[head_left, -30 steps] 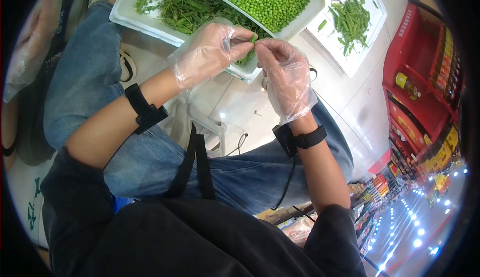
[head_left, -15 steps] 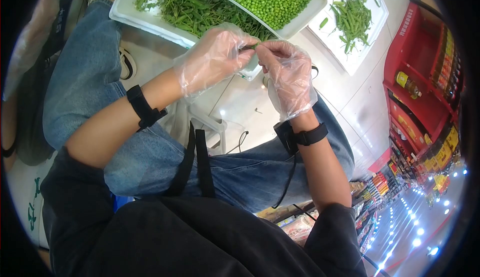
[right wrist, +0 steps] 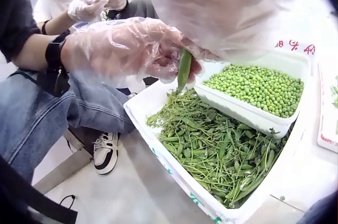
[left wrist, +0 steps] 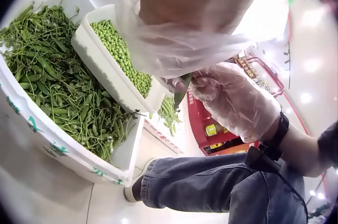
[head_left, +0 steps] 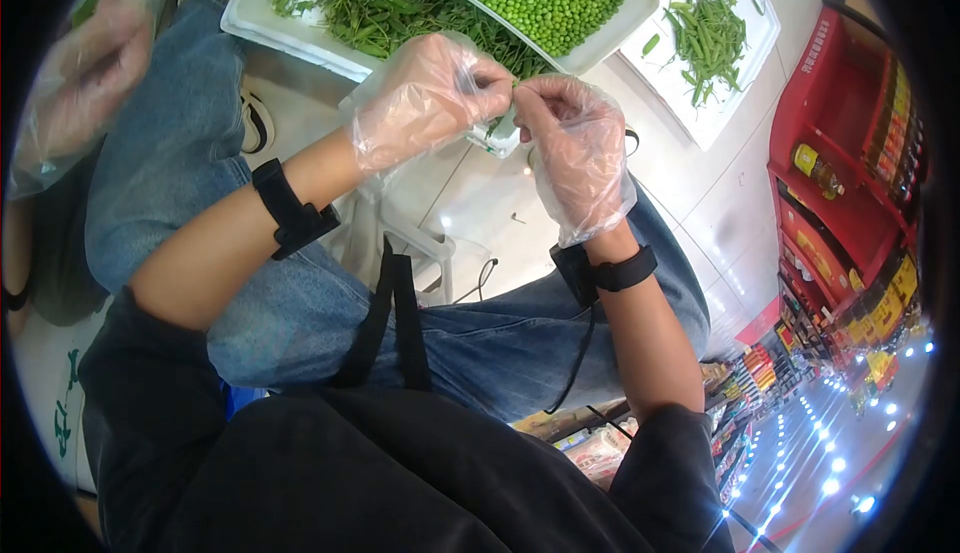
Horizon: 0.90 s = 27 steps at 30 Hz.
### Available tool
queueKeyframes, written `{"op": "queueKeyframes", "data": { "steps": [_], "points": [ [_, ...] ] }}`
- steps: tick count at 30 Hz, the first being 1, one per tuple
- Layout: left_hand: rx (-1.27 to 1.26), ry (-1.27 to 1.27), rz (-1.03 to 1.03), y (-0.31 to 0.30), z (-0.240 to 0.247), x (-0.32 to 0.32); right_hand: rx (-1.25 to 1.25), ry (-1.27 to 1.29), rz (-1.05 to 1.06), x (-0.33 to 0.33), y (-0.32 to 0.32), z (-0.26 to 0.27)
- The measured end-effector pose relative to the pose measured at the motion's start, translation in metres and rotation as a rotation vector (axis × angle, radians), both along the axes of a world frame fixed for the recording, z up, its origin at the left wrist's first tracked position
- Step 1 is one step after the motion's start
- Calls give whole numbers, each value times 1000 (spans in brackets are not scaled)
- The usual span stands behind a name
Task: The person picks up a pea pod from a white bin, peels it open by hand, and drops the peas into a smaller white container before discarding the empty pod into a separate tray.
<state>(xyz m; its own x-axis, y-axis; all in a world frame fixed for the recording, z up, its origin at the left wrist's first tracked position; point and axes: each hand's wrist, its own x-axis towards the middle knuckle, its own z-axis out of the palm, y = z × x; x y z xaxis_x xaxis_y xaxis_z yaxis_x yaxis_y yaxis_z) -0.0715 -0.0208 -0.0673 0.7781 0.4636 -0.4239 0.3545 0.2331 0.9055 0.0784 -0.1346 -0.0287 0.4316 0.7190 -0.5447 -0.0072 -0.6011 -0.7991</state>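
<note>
A green pea pod (right wrist: 184,70) is pinched between the fingertips of both gloved hands; in the left wrist view the pod (left wrist: 183,91) points downward. My left hand (head_left: 425,103) grips it from the left, thumb and forefinger together. From the right, my right hand (head_left: 575,143) meets it with curled fingers. Both hands are over the near edge of a white foam box (right wrist: 153,150) of pods and stems. A white tub (right wrist: 237,113) of shelled peas (right wrist: 259,89) sits across that box's corner.
A white tray (head_left: 690,123) with loose pods (head_left: 705,43) lies at the upper right. Another person's gloved hand (head_left: 85,88) is at the far left. Red shelving (head_left: 830,103) with bottles stands at the right, and a stool (head_left: 415,243) is below the hands.
Both hands stay fingertip to fingertip, with small shifts of the left hand and its fingers. The other person's gloved hand at the far left has moved further into view, with something green above it.
</note>
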Motion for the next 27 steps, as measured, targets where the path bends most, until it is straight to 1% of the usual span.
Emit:
{"op": "queueKeyframes", "data": {
  "steps": [2, 4, 11, 13, 14, 16, 20, 22, 27],
  "points": [
    [6, 0, -5, 0, 1, -1, 16, 20, -5, -1, 1, 1],
    [28, -11, 38, 0, 1, -1, 11, 104, -50, -1, 2, 3],
    [-2, 50, 35, 3, 4, -1, -61, 154, -28, 4, 8, 10],
    [-110, 12, 118, 2, -1, 0, -44, 193, -37, 4, 9, 10],
    [-110, 11, 117, 1, -3, 0, -44, 192, -38, 4, 8, 8],
    [-155, 34, 159, -1, -1, 2, -19, 77, 2, 2, 4, 3],
    [-147, 11, 176, -4, -7, 2, 6, 44, 19, 1, 2, 1],
    [-183, -59, 197, -5, -8, 1, -22, -38, 57, 3, 0, -2],
    [-190, -47, 210, -6, -8, 2, 23, 32, 7, 2, 2, 1]
  ]
}}
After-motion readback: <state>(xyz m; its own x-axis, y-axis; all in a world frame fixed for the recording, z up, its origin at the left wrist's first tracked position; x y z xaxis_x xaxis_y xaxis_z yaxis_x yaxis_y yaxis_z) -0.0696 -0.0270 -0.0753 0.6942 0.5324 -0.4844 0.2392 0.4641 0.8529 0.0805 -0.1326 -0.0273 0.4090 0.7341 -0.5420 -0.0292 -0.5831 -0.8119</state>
